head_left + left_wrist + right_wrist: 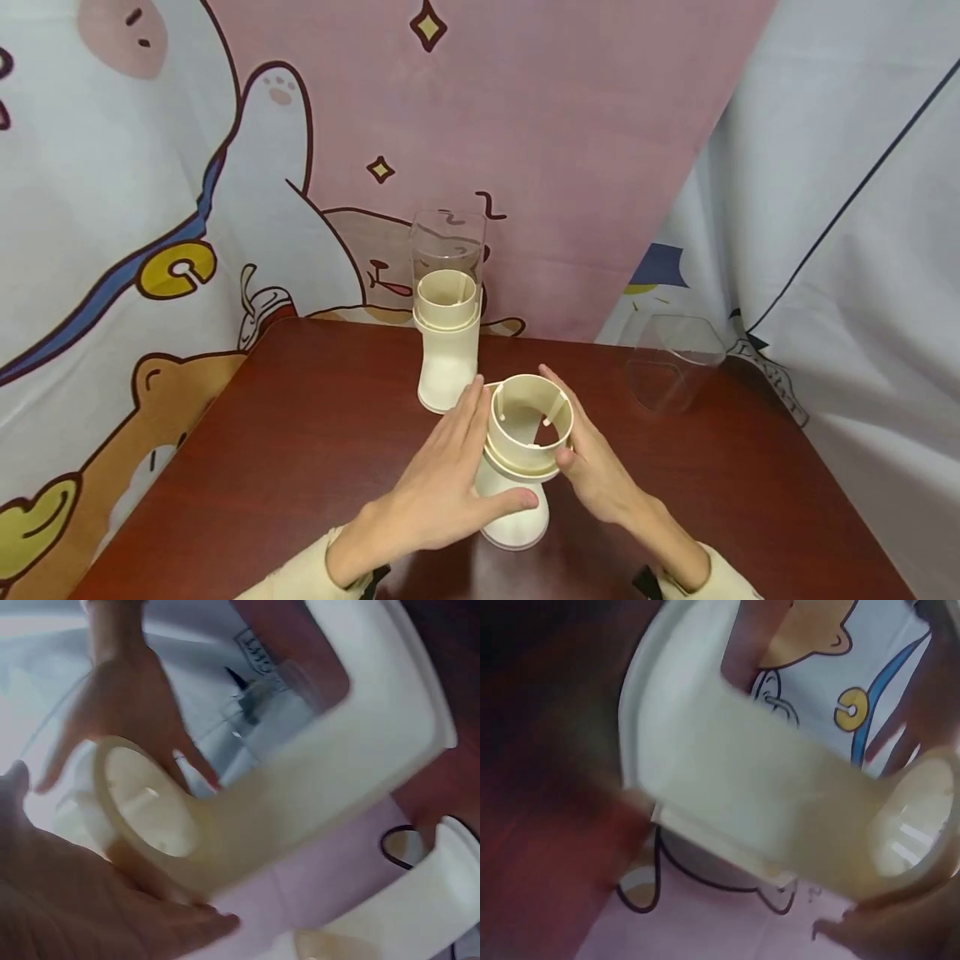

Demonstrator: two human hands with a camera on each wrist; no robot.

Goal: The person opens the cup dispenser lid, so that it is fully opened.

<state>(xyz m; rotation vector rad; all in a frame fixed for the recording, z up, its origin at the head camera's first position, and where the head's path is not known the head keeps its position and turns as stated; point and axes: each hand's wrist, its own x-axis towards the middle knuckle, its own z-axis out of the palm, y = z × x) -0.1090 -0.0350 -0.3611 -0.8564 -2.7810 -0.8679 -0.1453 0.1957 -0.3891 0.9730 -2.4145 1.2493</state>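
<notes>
A cream plastic stand (513,521) with a wide round collar on top stands upright on the table between my two hands. My left hand (446,483) lies along the collar's left side, fingers straight and thumb stretched out in front. On the opposite side my right hand (600,475) is beside the collar, its fingers extended; whether it touches is unclear. From the left wrist view, the hollow collar (105,795) appears between the left hand (82,900) and the spread right hand (135,705). The right wrist view shows the stand's smooth curved body (742,772).
Behind stands a similar cream stand (450,358) with a clear container (448,237) on its collar. Another clear container (675,367) is at the right rear of the dark red table (300,467). Printed cloth (525,167) hangs behind the table.
</notes>
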